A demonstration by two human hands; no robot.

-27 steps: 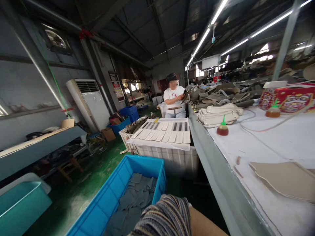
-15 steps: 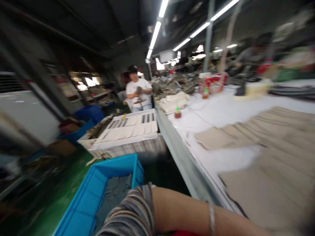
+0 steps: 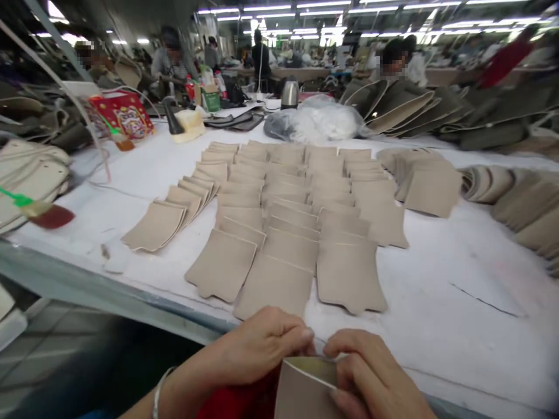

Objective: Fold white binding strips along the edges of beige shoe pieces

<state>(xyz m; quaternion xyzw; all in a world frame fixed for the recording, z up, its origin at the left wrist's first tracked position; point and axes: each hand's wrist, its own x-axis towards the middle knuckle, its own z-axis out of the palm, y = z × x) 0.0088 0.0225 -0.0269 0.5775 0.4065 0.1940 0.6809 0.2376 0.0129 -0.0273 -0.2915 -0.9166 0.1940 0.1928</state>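
Low in the frame, my left hand [image 3: 257, 349] and right hand [image 3: 371, 378] pinch one beige cutout [image 3: 305, 387] closed-fingered, laid-out rows [image 3: 288, 221] directly above.

Legible text, as I log it from the head view: none. The red box [image 3: 121, 114] at the far left of the table [image 3: 437, 302] carries a printed coloured pattern, but I can make out no words on it. The green carton [image 3: 211, 99] behind it shows markings too blurred to read. The beige pieces [image 3: 283, 233] laid in rows bear no lettering I can see.
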